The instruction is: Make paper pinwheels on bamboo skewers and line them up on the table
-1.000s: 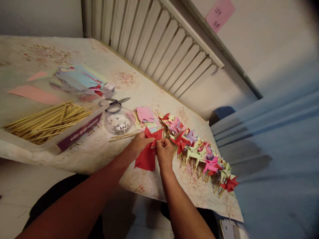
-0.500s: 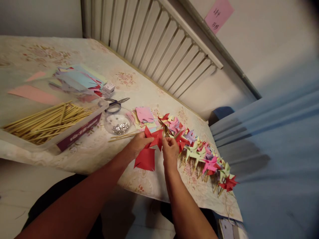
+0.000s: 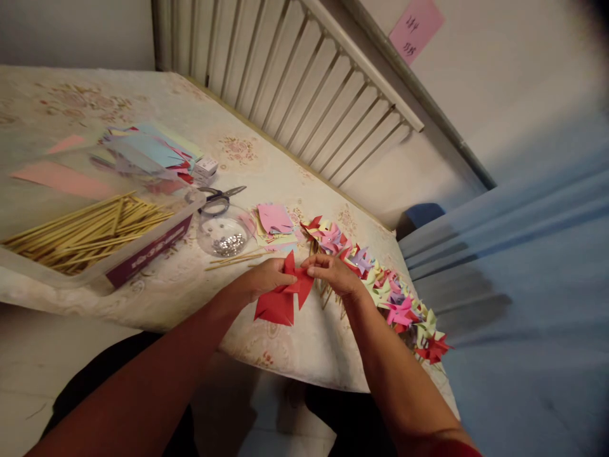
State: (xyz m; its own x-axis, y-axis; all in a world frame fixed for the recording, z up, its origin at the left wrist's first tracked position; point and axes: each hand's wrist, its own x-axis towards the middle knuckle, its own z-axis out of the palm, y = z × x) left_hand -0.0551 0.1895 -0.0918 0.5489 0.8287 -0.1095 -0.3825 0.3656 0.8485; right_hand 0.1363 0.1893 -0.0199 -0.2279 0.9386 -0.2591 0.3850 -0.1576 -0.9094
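clock directions are taken from the folded red paper [image 3: 303,293] held above the near edge of the floral surface [image 3: 328,358]. at nine o'clock, well apart from it, a clear plastic box [image 3: 151,249] with a purple label holds many thin sticks [image 3: 90,231]. at ten o'clock, past that box, lies a pile of coloured sheets [image 3: 147,149]; nearer on that bearing are the scissors [image 3: 217,202], then a round clear dish [image 3: 205,231] with silvery bits [image 3: 231,244] in it. the left hand [image 3: 270,276] comes in from nine o'clock, pinching the folded red paper between thumb and fingers. a flat red sheet [image 3: 276,308] shows at eight o'clock. pink squares [image 3: 275,219] are stacked at eleven. the right hand [image 3: 330,271], at two to three o'clock, has bent fingers touching the folded paper's upper right; whether they grip it, i cannot tell. many-coloured pinwheels [image 3: 402,311] run from one round to four o'clock.
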